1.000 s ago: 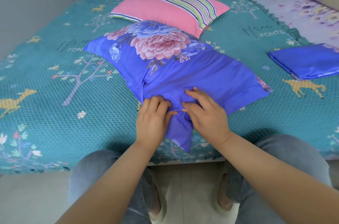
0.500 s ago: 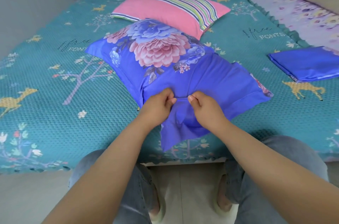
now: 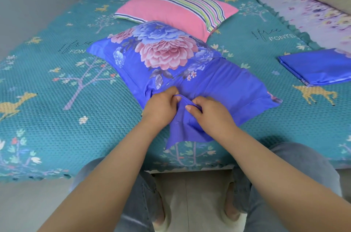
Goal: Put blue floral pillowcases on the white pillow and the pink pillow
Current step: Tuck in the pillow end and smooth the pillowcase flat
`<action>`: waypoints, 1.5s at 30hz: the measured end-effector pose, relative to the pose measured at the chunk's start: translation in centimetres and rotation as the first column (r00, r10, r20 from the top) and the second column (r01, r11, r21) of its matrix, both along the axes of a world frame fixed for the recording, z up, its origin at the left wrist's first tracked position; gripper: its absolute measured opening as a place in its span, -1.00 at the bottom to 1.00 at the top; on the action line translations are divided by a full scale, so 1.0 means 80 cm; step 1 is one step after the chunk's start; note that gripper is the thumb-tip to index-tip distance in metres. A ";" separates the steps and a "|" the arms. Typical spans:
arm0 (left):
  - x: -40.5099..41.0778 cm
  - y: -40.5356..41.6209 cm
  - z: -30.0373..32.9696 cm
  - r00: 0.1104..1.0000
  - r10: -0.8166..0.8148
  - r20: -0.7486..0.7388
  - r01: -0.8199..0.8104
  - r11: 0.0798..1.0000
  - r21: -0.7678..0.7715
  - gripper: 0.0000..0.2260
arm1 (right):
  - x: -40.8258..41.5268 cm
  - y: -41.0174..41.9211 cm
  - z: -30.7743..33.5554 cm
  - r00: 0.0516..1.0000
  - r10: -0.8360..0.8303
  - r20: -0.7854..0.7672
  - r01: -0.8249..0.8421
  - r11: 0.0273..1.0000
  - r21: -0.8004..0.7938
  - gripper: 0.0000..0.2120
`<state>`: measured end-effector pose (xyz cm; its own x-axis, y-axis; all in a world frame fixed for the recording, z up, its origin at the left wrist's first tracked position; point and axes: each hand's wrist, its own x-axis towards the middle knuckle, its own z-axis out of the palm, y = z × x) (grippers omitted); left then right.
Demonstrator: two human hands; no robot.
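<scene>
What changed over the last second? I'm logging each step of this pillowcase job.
A second ago both hands lay flat on the near edge of the blue floral pillowcase. Since then the left hand and right hand have curled and pinched a fold of that edge, lifting it slightly. The pink pillow, the folded blue pillowcase and the bedspread stayed put.

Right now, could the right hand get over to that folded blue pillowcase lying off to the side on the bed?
Probably yes, once it lets go. The right hand is pinching the blue floral pillowcase on the near pillow, but only bare bedspread lies between it and the folded pillowcase. It may need a lean.
</scene>
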<state>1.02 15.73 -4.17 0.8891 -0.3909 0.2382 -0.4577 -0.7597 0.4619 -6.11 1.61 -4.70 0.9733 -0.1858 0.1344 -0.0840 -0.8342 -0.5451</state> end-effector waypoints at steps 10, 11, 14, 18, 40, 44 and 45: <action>0.002 0.019 -0.034 0.995 -0.051 0.086 0.042 0.995 0.096 -0.74 | 0.014 0.004 -0.023 0.981 -0.008 -0.196 0.057 0.968 0.246 -0.76; -0.007 0.017 -0.035 0.963 -0.018 0.268 -0.009 0.995 0.099 -0.75 | 0.018 0.003 -0.021 0.984 -0.021 -0.176 0.054 0.981 0.184 -0.75; -0.044 0.005 -0.046 0.845 -0.071 0.530 0.068 0.997 0.025 -0.80 | 0.027 0.001 -0.018 0.993 -0.076 -0.094 0.082 0.995 0.059 -0.66; -0.064 0.009 -0.070 0.828 -0.145 0.542 0.100 0.989 0.111 -0.68 | 0.035 -0.010 -0.015 0.997 -0.014 -0.080 0.026 0.988 0.150 -0.74; -0.081 0.003 -0.083 0.922 -0.275 0.273 0.043 0.773 0.633 -0.84 | 0.057 -0.022 -0.021 0.966 0.237 -0.100 -0.225 0.968 0.114 -0.59; -0.097 0.018 -0.093 0.880 -0.324 0.348 0.041 0.782 0.622 -0.91 | 0.065 -0.024 -0.032 0.953 0.258 -0.157 -0.259 0.966 0.016 -0.51; -0.098 0.022 -0.092 0.871 -0.331 0.363 0.047 0.792 0.608 -0.87 | 0.065 -0.021 -0.033 0.969 0.226 -0.103 -0.224 0.974 0.033 -0.52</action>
